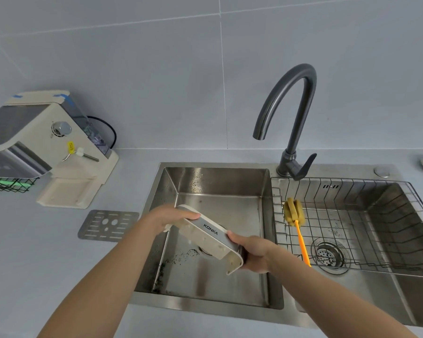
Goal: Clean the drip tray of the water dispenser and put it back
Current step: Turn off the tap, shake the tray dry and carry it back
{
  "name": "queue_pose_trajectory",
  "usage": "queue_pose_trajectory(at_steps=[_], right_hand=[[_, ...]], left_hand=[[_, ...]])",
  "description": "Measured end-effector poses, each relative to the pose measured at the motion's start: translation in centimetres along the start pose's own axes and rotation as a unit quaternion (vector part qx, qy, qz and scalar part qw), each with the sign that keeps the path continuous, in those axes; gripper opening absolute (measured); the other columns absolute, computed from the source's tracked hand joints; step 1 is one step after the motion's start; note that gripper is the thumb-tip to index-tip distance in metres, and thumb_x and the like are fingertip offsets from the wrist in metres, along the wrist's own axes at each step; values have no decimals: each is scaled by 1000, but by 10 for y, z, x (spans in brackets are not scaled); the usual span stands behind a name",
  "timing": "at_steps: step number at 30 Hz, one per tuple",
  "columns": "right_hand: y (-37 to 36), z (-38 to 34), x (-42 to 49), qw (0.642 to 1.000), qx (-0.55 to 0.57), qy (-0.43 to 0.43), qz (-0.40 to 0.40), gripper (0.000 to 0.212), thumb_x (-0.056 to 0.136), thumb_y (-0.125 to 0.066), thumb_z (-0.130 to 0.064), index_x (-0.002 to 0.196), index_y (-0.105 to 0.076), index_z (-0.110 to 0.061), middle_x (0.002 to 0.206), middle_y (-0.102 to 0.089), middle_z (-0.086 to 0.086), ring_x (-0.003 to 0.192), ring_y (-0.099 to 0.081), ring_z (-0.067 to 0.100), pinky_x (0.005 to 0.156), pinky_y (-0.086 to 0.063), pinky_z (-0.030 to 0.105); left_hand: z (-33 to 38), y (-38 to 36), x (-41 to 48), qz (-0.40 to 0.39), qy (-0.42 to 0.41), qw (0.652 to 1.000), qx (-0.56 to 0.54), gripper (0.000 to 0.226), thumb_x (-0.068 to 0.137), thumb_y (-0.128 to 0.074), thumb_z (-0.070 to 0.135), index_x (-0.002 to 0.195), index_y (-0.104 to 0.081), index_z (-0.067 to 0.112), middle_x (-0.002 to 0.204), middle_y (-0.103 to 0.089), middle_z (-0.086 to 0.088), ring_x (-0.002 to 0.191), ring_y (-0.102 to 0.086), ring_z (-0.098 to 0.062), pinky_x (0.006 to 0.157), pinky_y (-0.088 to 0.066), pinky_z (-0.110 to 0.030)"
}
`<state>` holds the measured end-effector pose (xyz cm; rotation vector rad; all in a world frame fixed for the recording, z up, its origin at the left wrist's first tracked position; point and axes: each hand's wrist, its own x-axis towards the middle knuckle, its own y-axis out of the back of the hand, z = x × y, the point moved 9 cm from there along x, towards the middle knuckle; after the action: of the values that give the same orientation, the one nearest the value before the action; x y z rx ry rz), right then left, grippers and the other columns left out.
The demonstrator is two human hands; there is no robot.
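Note:
The cream drip tray (209, 236), with a grey front strip marked KONKA, hangs tilted over the left sink basin (230, 181). My left hand (167, 219) grips its upper left end and my right hand (253, 253) grips its lower right end. Dark specks lie on the basin floor below the tray. The tray's perforated metal cover plate (108, 224) lies flat on the counter left of the sink. The cream water dispenser (47, 145) stands at the far left, its base slot bare.
A dark curved faucet (289, 113) rises behind the divider between the basins. The right basin holds a wire rack (352, 215) with a yellow sponge brush on an orange handle (296, 220). A black wire basket (7, 184) sits at the left edge.

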<state>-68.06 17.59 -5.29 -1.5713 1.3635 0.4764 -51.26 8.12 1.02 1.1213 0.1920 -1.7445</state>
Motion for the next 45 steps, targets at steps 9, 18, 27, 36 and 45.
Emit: queue_pose_trajectory(at_steps=[9,18,27,36,45], right_hand=[[-7,-37,-9,965,-203,126,108,50,76,-65,-49,83,-63,0,78,-59,10,73,-55,20,75,-45,30],[-79,-78,-36,857,-339,328,206,42,81,-66,-31,117,-48,-20,107,-60,-5,92,-56,8,58,-41,6],[-221,-50,13,801,-355,429,221,77,68,-77,-20,131,-31,-26,120,-48,-8,105,-52,6,78,-51,22],[-305,41,59,822,-365,368,238,117,65,-80,-29,147,3,-22,155,-18,-3,139,-24,13,109,-29,24],[-328,98,78,816,-426,312,234,123,67,-75,-44,138,22,-17,144,12,-17,139,-6,4,106,-19,14]], left_hand=[[0,25,-18,-22,-84,996,26,75,50,-79,55,113,-59,19,118,-61,-1,115,-51,-15,110,-32,-36],[-8,91,-20,-4,-237,971,23,62,76,-71,26,127,-37,31,113,-52,12,109,-48,-8,90,-45,-24],[-94,214,-12,9,-293,955,33,80,56,-80,27,121,-35,42,112,-60,3,105,-59,-16,88,-53,-33],[-204,280,-27,35,-302,953,8,91,59,-81,6,119,-30,52,102,-63,20,95,-56,14,68,-48,-8],[-287,274,-23,45,-256,965,11,92,46,-80,20,120,-31,47,104,-64,23,94,-59,10,70,-45,-5]])
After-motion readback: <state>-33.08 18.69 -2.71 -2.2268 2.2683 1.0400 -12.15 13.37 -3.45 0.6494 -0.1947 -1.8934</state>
